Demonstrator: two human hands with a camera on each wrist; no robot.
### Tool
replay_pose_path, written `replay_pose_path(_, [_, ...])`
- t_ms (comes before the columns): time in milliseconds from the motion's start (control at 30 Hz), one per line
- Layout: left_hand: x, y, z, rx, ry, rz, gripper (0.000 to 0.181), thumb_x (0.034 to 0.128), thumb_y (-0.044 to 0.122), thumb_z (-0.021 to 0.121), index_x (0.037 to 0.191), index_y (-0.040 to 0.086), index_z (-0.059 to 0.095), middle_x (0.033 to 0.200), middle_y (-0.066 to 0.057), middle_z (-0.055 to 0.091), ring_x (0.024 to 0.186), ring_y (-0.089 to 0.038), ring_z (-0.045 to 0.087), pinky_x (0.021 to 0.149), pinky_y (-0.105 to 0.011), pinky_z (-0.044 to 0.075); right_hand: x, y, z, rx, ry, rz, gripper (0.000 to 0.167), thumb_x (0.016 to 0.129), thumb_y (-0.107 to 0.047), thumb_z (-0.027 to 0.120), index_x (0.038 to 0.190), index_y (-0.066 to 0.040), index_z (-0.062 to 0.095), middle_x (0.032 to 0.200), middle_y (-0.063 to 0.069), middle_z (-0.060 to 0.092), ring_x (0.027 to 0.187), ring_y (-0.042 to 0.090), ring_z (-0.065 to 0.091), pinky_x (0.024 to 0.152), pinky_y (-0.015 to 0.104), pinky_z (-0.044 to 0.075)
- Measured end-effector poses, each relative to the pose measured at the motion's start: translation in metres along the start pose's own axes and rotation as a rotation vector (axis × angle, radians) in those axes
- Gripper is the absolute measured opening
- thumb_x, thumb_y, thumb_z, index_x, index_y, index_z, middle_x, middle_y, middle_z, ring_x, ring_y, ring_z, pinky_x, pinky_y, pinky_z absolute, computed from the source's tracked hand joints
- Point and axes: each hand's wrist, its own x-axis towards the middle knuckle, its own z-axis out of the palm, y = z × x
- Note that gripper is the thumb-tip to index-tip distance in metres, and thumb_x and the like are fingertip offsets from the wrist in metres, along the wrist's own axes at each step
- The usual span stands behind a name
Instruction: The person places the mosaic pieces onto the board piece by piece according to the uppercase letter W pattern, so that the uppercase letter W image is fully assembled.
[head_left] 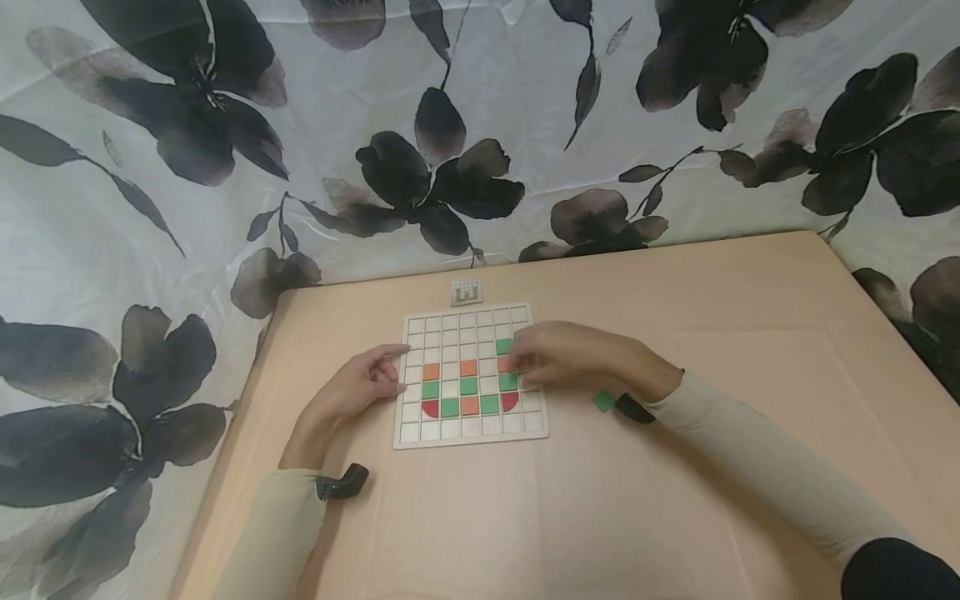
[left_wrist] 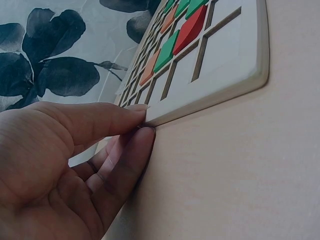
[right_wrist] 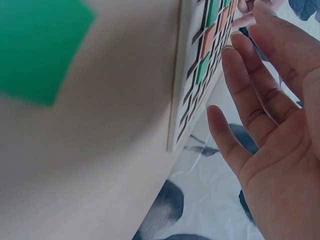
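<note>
A white gridded board (head_left: 471, 442) lies on the table, with green, orange and red tiles in several of its squares. My left hand (head_left: 356, 387) is at its left side, thumb and index fingertips touching the edge a little apart. In the left wrist view the fingertips (left_wrist: 150, 135) meet the board's rim. Over the right part of the board, my right hand (head_left: 566, 358) hovers with relaxed fingers and covers some squares. The right wrist view shows no thing between its fingers (right_wrist: 240, 75). A loose green tile (head_left: 603, 401) lies near my right wrist.
A small grey gridded card (head_left: 467, 292) with a dark pattern lies behind the board. Light wood tabletop (head_left: 600, 517) surrounds the board. A white cloth with dark flowers (head_left: 480, 108) hangs behind the table and along its left side.
</note>
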Motion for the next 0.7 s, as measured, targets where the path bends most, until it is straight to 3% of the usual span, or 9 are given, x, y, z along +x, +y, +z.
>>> replay_pose_path(300, [-0.003, 0.000, 0.002, 0.010, 0.004, 0.018, 0.065, 0.0893, 0.005, 0.075, 0.149, 0.014, 0.050, 0.097, -0.010, 0.055, 0.079, -0.022, 0.051, 0.065, -0.022, 0.048, -0.027, 0.013, -0.001, 0.021, 0.026, -0.027, 0.018, 0.090, -0.015, 0.077, 0.107, -0.015, 0.076, 0.099, -0.008, 0.066, 0.092, 0.009, 0.059, 0.090, 0.032, 0.051])
replay_pose_path(700, [-0.005, 0.000, 0.006, 0.000, 0.013, 0.016, 0.065, 0.0894, 0.004, 0.075, 0.149, 0.014, 0.050, 0.097, -0.010, 0.055, 0.078, -0.020, 0.051, 0.065, -0.021, 0.049, -0.060, 0.023, 0.000, 0.067, 0.010, 0.016, 0.021, 0.089, -0.020, 0.080, 0.109, -0.017, 0.076, 0.100, -0.008, 0.068, 0.092, 0.012, 0.061, 0.087, 0.033, 0.052])
